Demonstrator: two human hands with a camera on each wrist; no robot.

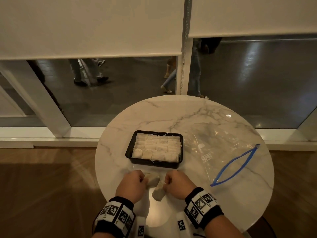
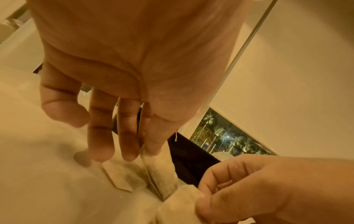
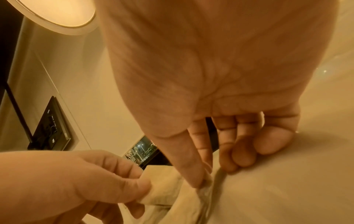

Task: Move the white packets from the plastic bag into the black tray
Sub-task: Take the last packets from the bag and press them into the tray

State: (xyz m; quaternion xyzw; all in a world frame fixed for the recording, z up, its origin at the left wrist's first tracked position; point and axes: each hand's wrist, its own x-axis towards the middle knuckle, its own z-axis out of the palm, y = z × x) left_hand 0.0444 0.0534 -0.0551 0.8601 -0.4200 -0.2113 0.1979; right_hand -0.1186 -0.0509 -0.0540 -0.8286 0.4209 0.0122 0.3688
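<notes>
The black tray (image 1: 129, 152) sits mid-table, filled with rows of white packets (image 1: 157, 146). To its right lies the clear plastic bag (image 1: 221, 152) with a blue zip, flat, its mouth gaping. Near the table's front edge my left hand (image 1: 142, 180) pinches one white packet (image 1: 152, 180). My right hand (image 1: 167, 183) pinches another packet (image 1: 158, 193) that hangs lower. The two packets touch or overlap between the hands. In the left wrist view my left hand (image 2: 139, 153) grips its packet (image 2: 162, 181) by thumb and fingers. In the right wrist view my right hand (image 3: 206, 177) nips a packet's edge (image 3: 205, 191).
The round marble table (image 1: 171, 114) stands against a low window sill. Wooden floor lies to the left and right of it. Legs of people walking show through the glass beyond.
</notes>
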